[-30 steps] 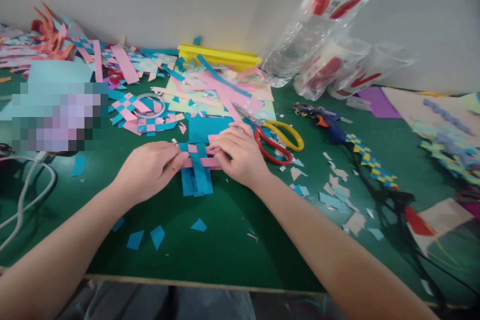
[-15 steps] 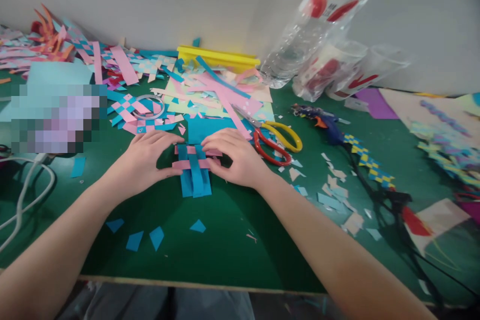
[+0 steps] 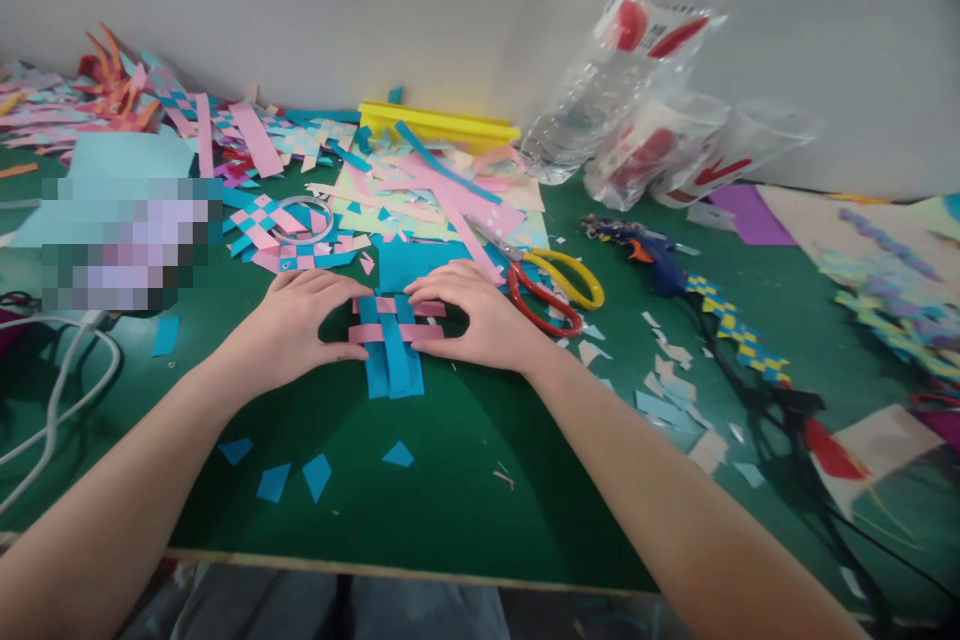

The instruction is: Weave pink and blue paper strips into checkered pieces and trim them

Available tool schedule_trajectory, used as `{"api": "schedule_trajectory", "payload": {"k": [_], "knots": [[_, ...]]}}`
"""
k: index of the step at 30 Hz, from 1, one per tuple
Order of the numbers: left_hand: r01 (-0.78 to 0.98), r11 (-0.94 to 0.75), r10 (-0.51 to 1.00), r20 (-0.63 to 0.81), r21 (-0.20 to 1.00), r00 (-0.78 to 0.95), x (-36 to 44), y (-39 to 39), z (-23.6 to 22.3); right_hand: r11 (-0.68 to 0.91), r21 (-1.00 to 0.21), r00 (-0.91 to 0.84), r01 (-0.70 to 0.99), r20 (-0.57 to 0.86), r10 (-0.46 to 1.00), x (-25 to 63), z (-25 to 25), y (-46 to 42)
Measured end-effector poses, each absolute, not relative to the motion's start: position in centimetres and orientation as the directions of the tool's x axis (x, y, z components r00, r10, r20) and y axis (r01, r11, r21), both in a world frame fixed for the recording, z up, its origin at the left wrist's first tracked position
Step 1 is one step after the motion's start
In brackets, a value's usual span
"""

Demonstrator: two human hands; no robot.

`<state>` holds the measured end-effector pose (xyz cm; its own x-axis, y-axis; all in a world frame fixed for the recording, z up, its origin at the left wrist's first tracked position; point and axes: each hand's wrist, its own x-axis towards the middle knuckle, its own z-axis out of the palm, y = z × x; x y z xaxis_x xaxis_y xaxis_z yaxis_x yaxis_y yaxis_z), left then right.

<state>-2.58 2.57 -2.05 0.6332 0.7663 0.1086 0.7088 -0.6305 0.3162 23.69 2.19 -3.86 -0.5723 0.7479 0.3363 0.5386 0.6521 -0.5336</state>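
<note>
A small weave of blue paper strips (image 3: 395, 375) and pink paper strips (image 3: 415, 331) lies on the green table in front of me. Two pink strips cross the blue ones, passing over some and under others. My left hand (image 3: 296, 330) grips the left side of the weave, thumb near the lower pink strip and fingertips at the upper one. On the right side, my right hand (image 3: 484, 320) does the same, its fingertips on the top edge and its thumb by the lower strip. Just behind the weave lies a blue paper sheet (image 3: 409, 260).
Scissors (image 3: 555, 290) with red and yellow handles lie right of my right hand. Behind are paper scraps, a tape roll (image 3: 304, 220) and a yellow holder (image 3: 439, 127). A plastic bottle (image 3: 592, 85), cups and a glue gun (image 3: 652, 255) stand or lie rightward; a white cable (image 3: 56, 395) curls at left.
My right thumb has shifted slightly down and left along the lower pink strip. The lower strip sits a little lower against the blue ones. Both hands remain on the weave.
</note>
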Motion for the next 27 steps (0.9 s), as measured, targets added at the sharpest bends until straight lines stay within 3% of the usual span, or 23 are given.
{"api": "schedule_trajectory", "payload": {"k": [17, 27], "knots": [[0.678, -0.654, 0.748, 0.149, 0.337, 0.647, -2.7, 2.7, -2.1, 0.658, -0.519, -0.583, 0.546, 0.329, 0.743, 23.6, -3.4, 2.0], [0.642, -0.686, 0.712, 0.139, 0.342, 0.688, -1.7, 1.8, -1.8, 0.680, -0.488, -0.654, 0.547, 0.257, 0.711, 23.6, -3.3, 1.9]]}}
